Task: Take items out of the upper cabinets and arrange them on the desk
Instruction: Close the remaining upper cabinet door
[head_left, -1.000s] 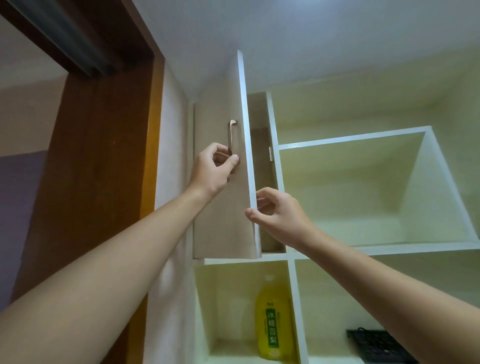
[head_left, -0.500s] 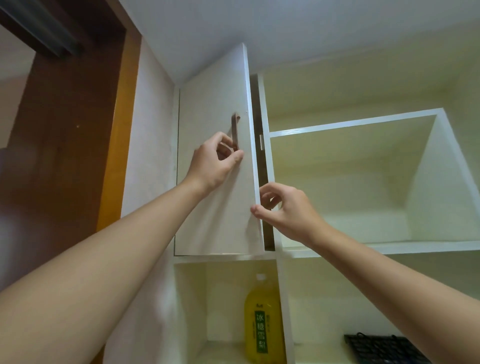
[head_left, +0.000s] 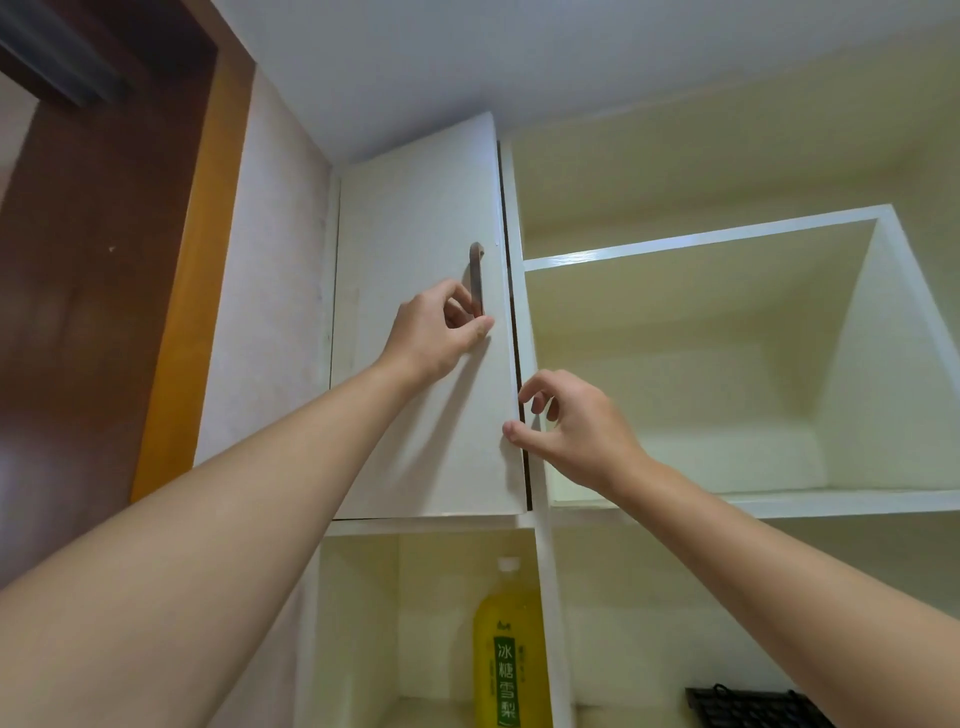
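Observation:
The white upper cabinet door stands almost closed, with only a thin dark gap left at its right edge. My left hand grips the lower end of its dark metal handle, fingers curled behind the bar and thumb on the door face. My right hand is at the door's free edge, thumb tip touching it and fingers loosely curled beside the gap. The inside of that cabinet is hidden.
Right of the door is a bare open shelf compartment. Below the door a yellow drink bottle stands in a cubby, and a black gridded object lies in the cubby to its right. A brown wooden door frame fills the left.
The cabinet door has swung from wide open to nearly closed, my left hand staying on the handle. My right hand has gone from pinching the door's edge to just touching it.

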